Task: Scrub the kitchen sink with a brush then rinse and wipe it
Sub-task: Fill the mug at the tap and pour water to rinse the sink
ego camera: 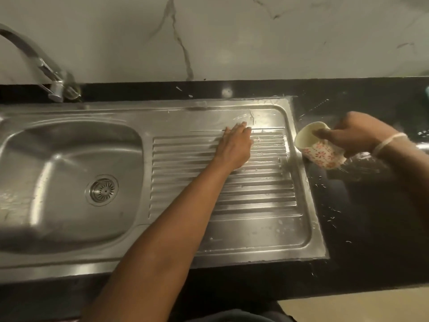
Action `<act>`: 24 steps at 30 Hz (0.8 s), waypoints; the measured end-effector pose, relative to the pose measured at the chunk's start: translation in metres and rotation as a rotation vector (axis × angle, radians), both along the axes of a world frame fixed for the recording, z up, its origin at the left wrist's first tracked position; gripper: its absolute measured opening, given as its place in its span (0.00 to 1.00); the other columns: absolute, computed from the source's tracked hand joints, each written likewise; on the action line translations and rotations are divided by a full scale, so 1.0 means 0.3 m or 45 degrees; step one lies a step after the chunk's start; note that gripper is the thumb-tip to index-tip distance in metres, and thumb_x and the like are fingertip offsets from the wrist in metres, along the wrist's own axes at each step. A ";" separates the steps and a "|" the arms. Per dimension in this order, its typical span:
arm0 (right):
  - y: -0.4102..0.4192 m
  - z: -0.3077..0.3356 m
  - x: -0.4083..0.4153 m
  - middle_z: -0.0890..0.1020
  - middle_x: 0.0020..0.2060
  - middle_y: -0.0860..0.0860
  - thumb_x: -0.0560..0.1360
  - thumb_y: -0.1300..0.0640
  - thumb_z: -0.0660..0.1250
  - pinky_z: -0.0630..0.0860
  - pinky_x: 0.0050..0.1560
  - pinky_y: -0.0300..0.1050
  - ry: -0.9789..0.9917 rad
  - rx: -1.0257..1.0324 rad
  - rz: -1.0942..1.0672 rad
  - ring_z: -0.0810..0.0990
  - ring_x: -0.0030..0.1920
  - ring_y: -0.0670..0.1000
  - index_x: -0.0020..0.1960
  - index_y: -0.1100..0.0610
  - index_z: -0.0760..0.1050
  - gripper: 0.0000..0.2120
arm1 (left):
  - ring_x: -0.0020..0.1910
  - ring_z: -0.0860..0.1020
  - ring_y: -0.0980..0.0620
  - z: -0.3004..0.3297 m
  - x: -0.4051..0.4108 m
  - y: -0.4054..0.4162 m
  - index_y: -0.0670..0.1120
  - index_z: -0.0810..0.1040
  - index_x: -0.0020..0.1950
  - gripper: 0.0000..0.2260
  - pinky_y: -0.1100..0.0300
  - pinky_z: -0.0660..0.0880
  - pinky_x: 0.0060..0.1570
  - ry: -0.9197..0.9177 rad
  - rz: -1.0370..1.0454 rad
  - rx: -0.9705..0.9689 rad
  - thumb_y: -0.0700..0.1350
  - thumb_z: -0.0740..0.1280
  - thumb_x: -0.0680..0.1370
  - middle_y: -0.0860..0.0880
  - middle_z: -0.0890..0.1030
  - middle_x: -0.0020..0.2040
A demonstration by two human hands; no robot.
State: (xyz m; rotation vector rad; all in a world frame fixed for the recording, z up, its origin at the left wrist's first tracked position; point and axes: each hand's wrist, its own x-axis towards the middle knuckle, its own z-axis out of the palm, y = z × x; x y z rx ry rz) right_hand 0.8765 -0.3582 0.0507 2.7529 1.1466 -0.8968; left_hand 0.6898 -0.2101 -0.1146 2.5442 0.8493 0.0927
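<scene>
The steel sink has a basin [58,159] with a round drain [102,189] on the left and a ribbed, wet drainboard [255,205] on the right. My left hand [234,145] lies flat, palm down, on the far part of the drainboard, fingers together, holding nothing. My right hand [348,135] grips a floral paper cup [320,146] tipped on its side at the drainboard's right edge, its mouth facing left. No brush shows.
A chrome tap [46,73] arches at the far left over the basin. The black countertop [371,217] to the right is splashed with water drops. A marbled white wall [209,38] stands behind. A teal object [426,92] peeks in at the far right edge.
</scene>
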 end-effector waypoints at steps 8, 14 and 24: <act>0.146 -0.048 -0.043 0.84 0.32 0.55 0.79 0.37 0.59 0.74 0.26 0.40 -0.043 -0.047 0.229 0.83 0.25 0.51 0.42 0.61 0.82 0.29 | 0.77 0.56 0.44 -0.006 -0.051 0.003 0.40 0.61 0.76 0.22 0.44 0.52 0.76 0.077 0.014 0.005 0.46 0.57 0.83 0.41 0.58 0.78; 0.041 0.005 -0.009 0.84 0.39 0.58 0.79 0.44 0.65 0.82 0.36 0.46 0.265 0.374 -0.147 0.85 0.34 0.56 0.48 0.62 0.82 0.20 | 0.77 0.56 0.45 0.003 -0.125 0.032 0.41 0.61 0.76 0.23 0.45 0.51 0.76 0.097 0.057 -0.001 0.46 0.58 0.83 0.42 0.59 0.78; -0.056 0.046 -0.007 0.82 0.28 0.53 0.75 0.40 0.68 0.73 0.32 0.43 -0.080 0.037 0.243 0.82 0.30 0.53 0.37 0.59 0.82 0.22 | 0.77 0.56 0.45 0.030 -0.142 -0.104 0.42 0.64 0.75 0.27 0.48 0.49 0.76 0.070 -0.049 -0.028 0.50 0.65 0.80 0.43 0.59 0.78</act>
